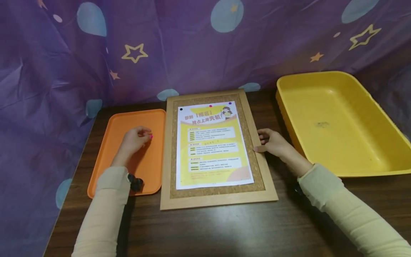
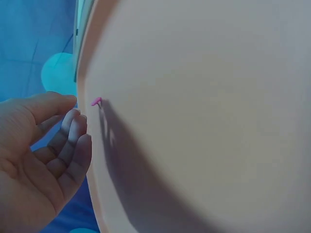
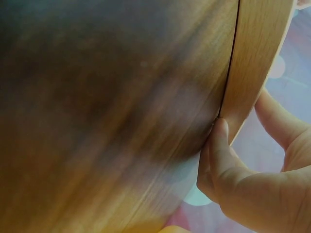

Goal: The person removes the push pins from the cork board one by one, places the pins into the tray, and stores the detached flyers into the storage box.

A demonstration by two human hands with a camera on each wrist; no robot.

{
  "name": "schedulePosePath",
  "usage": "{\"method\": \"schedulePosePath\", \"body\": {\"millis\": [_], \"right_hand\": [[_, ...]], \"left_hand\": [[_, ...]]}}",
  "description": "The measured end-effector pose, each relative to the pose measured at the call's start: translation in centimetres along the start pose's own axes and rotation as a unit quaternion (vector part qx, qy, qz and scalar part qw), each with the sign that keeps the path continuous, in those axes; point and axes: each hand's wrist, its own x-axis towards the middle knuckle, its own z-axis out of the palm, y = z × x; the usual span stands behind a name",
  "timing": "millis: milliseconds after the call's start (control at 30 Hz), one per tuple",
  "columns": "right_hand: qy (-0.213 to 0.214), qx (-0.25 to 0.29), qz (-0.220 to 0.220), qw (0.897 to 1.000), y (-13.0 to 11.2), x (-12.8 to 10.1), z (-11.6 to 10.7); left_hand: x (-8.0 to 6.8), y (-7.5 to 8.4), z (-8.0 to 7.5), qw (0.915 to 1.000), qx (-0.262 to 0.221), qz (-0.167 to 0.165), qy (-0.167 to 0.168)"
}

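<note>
A wood-framed cork board (image 1: 260, 167) lies flat in the middle of the dark table, with a yellow poster (image 1: 212, 142) fixed to it by three pins along its top edge. My right hand (image 1: 269, 142) holds the board's right frame edge (image 3: 252, 63); the thumb (image 3: 219, 145) presses its side and the fingers (image 3: 279, 119) lie on its other face. My left hand (image 1: 136, 138) hovers over the orange tray (image 1: 151, 167) with fingers relaxed (image 2: 73, 145) and holding nothing. A small pink push pin (image 2: 96, 101) lies on the tray just beyond the fingertips, also seen in the head view (image 1: 151, 136).
A large yellow plastic bin (image 1: 340, 121) stands at the right of the table, close to the board. A purple starred cloth (image 1: 96, 53) hangs behind and to the left. Bare dark tabletop (image 1: 218, 232) runs along the front edge.
</note>
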Motion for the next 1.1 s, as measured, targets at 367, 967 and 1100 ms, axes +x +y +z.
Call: {"method": "schedulePosePath", "body": {"millis": [367, 967, 1100], "right_hand": [[0.004, -0.009, 0.002, 1.0, -0.3, -0.1, 0.1], [0.016, -0.094, -0.037, 0.995, -0.8, -0.3, 0.3], [0.044, -0.169, -0.061, 0.983, -1.8, -0.2, 0.5]], "left_hand": [[0.3, 1.1, 0.1, 0.9986, -0.044, 0.017, 0.023], [1.3, 4.5, -0.2, 0.9987, 0.006, 0.041, 0.029], [1.8, 5.4, -0.2, 0.9986, 0.029, 0.037, 0.026]]}}
